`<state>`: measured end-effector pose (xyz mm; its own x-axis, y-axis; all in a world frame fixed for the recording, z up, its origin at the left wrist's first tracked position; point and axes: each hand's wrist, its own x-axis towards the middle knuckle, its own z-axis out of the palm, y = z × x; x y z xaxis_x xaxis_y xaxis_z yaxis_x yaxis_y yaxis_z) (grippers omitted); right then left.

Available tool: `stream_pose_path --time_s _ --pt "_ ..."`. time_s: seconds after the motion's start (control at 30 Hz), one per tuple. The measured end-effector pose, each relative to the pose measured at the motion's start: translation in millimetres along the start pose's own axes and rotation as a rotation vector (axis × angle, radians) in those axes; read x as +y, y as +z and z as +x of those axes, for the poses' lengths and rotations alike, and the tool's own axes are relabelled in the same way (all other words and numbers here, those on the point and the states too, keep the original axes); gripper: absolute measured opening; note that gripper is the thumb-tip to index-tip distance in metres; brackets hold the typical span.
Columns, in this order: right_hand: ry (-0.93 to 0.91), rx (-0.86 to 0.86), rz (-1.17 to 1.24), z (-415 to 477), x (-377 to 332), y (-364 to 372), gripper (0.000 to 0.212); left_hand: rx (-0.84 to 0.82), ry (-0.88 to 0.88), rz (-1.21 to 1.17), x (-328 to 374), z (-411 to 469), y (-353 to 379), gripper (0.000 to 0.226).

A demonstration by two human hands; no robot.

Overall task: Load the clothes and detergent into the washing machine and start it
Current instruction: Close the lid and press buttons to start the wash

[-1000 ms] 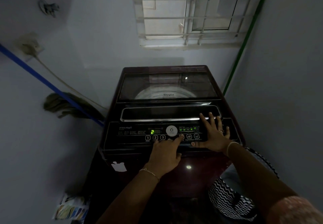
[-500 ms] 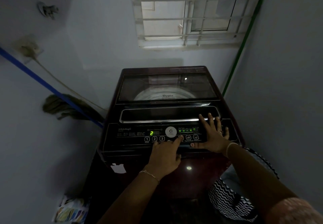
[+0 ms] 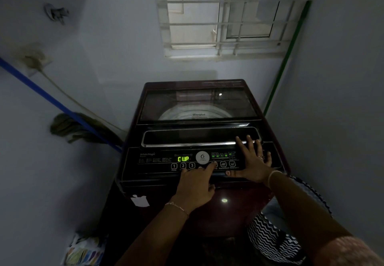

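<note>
Washing machine [image 3: 197,108] between close walls, left hand [image 3: 196,184] fingertip on panel edge, right hand [image 3: 252,162] spread flat, empty.

Drum contents [image 3: 195,113]: hiding under dark, reflecting lid glass. Small print on control panel [image 3: 154,159]: reading too tiny to tell. Button beneath left hand [image 3: 195,184] fingertip: lying covered. Patterned basket [image 3: 270,240], colourful bag [image 3: 83,251]: running off bottom edge.

Glossy maroon washing machine [image 3: 245,199], glass lid [image 3: 197,103], chrome-trimmed handle [image 3: 187,144].
</note>
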<state>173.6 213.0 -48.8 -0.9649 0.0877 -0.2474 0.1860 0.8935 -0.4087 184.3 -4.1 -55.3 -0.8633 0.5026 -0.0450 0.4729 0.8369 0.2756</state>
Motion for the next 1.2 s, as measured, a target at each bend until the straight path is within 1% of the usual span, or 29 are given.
stream_pose_path --time_s 0.47,1.0,1.2 --pt "0.001 0.007 0.011 -0.8 -0.5 1.2 0.123 0.001 0.002 0.001 -0.9 -1.9 1.2 0.074" --pt "-0.004 0.013 0.003 0.6 0.5 1.5 0.124 0.025 0.010 0.000 -0.1 -1.5 -0.5 0.075" --pt "-0.007 0.020 -0.005 1.2 2.0 2.4 0.124 0.006 0.023 -0.019 -2.8 -0.2 -1.1 0.078"
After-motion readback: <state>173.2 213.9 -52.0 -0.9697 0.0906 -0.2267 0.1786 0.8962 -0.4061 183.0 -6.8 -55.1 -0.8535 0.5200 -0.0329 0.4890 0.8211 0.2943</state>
